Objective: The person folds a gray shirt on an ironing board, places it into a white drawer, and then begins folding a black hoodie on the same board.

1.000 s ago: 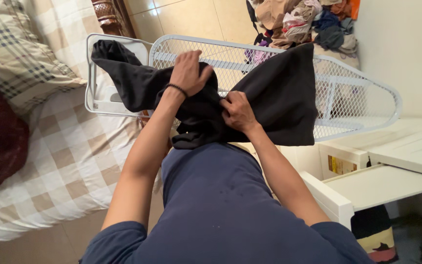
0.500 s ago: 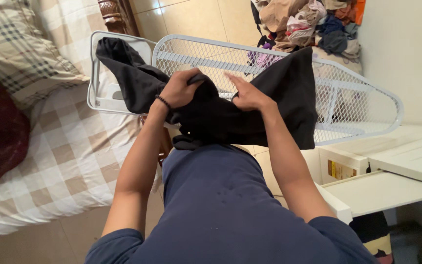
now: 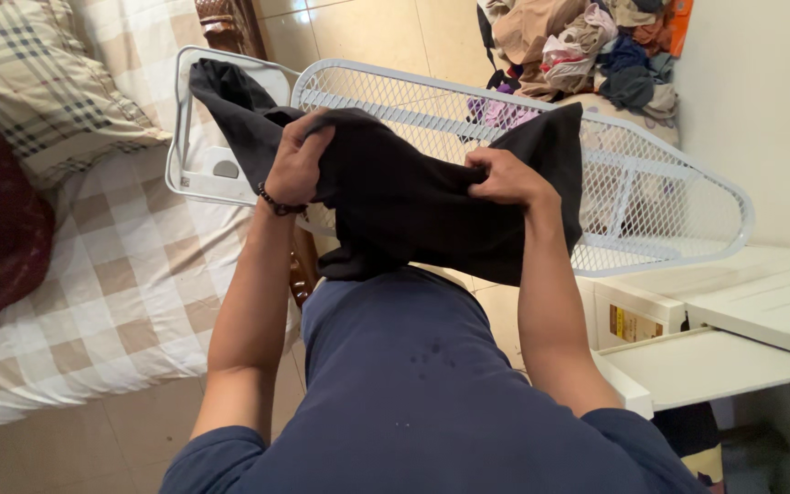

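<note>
both hands, left hand (image 3: 296,160) and right hand (image 3: 503,177), grip the black garment (image 3: 404,206) over the ironing board's (image 3: 660,197) near edge.

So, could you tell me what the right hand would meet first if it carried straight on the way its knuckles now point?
The right hand grips the black garment and points away from the body. Just beyond it lies the white mesh ironing board, probably the first thing met, though depth is hard to judge.
</note>
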